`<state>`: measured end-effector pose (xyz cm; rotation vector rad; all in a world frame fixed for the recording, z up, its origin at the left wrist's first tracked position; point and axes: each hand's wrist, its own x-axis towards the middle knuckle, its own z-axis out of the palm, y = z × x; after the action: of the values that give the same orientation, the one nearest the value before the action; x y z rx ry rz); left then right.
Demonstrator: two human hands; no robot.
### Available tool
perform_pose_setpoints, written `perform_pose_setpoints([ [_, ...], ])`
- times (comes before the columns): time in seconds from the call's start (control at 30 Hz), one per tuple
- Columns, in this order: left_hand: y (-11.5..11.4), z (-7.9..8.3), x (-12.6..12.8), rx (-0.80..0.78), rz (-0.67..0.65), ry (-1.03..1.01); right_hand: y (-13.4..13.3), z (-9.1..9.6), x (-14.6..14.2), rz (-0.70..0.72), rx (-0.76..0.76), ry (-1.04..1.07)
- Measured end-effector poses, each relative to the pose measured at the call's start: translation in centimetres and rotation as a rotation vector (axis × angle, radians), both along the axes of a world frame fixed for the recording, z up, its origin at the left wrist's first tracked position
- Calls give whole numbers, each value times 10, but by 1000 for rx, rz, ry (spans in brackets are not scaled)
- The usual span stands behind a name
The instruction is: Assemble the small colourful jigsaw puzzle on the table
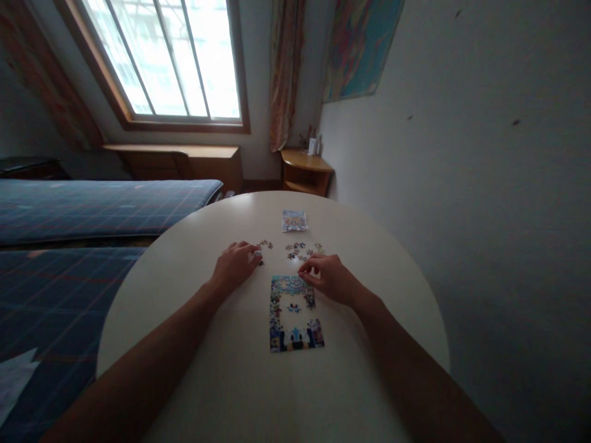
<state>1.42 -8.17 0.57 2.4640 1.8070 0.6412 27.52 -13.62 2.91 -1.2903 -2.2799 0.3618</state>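
A partly joined jigsaw puzzle (pixel 298 342) lies on the round table, its outer edge mostly filled in and its middle open. Inside that gap is a small joined clump of pieces (pixel 294 307). At the puzzle's upper right corner, my right hand (pixel 325 277) has thumb and fingertips pinched together; what they hold is too small to make out. My left hand (pixel 236 264) rests on the table to the upper left, palm down, thumb and fingers apart beside loose puzzle pieces (pixel 265 244). More loose pieces (pixel 296 250) are scattered beyond the puzzle, partly near my right fingers.
A small picture packet (pixel 294 221) lies farther back on the cream round table (pixel 184 344). A bed with a blue plaid cover (pixel 92 212) stands to the left. The white wall (pixel 484 234) runs along the right, with a wooden corner shelf (pixel 307 161) behind the table.
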Motion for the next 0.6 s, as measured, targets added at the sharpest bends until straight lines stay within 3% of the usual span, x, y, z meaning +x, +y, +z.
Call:
perform_pose_setpoints([
  [0.43, 10, -1, 4, -77, 3, -44, 5, -2, 8, -57, 0, 45],
  [0.6, 13, -3, -1, -70, -54, -1, 6, -4, 9, -61, -10, 45],
])
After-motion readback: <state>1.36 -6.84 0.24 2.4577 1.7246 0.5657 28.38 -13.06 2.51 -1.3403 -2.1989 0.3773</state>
